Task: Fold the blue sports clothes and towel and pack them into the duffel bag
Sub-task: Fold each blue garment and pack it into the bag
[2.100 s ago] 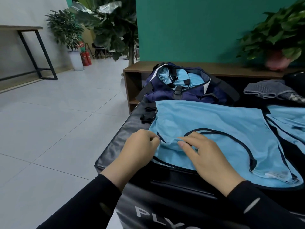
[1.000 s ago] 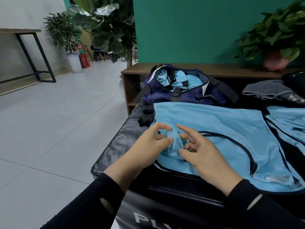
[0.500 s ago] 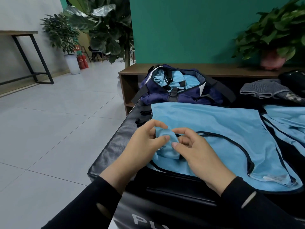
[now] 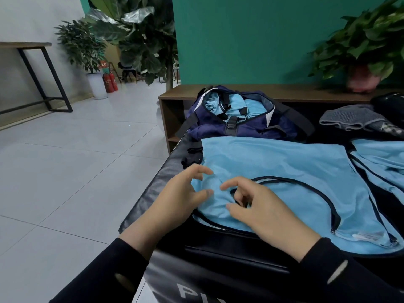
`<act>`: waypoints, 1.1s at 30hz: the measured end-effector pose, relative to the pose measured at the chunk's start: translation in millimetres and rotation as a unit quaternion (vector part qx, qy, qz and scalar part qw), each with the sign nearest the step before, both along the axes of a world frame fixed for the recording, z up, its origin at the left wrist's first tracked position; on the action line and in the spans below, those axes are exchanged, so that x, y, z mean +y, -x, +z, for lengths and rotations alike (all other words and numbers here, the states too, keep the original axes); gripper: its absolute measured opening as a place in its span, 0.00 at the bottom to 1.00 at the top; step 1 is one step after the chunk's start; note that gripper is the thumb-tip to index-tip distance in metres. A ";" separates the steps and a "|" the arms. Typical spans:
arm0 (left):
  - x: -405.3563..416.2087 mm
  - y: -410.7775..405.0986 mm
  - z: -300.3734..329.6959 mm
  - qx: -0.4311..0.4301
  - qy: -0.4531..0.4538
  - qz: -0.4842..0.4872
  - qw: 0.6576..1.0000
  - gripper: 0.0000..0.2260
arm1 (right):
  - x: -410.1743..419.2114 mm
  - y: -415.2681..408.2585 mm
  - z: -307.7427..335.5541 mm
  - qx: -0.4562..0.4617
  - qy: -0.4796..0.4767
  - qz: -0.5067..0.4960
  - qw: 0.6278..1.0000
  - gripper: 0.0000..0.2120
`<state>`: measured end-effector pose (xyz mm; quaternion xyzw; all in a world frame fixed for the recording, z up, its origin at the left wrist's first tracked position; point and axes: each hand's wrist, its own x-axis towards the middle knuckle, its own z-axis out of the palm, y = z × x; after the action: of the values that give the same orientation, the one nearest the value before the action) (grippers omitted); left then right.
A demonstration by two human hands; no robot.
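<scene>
A light blue sports shirt with dark trim lies spread flat on a black padded bench. My left hand hovers at the shirt's near left corner with its fingers spread and loosely bent. My right hand rests beside it at the dark-trimmed neckline, thumb and forefinger apart. A small hump of fabric sits between the two hands, and neither grips it. Behind the shirt stands the open navy duffel bag, with blue clothing inside. A second blue garment lies at the right edge.
A folded grey cloth and a dark object lie at the back right. Small black items sit by the shirt's left edge. A wooden shelf unit with a potted plant runs behind the bench. Tiled floor lies to the left.
Both hands had gathered and pinched a bunch of the shirt's corner. Their fingers have now opened and the bunch has dropped back onto the shirt.
</scene>
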<state>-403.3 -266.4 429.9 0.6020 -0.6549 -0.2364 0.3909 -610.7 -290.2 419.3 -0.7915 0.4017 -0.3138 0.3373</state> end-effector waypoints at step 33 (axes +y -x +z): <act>5.4 -12.6 -31.9 -0.267 0.120 -0.064 0.954 0.24 | 33.1 216.3 18.9 0.336 0.056 -0.026 0.940 0.29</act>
<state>-390.7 -261.0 398.0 0.5485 -0.7963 -0.0113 0.2548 -827.0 -257.1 438.3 -0.8576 0.4941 -0.0603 0.1293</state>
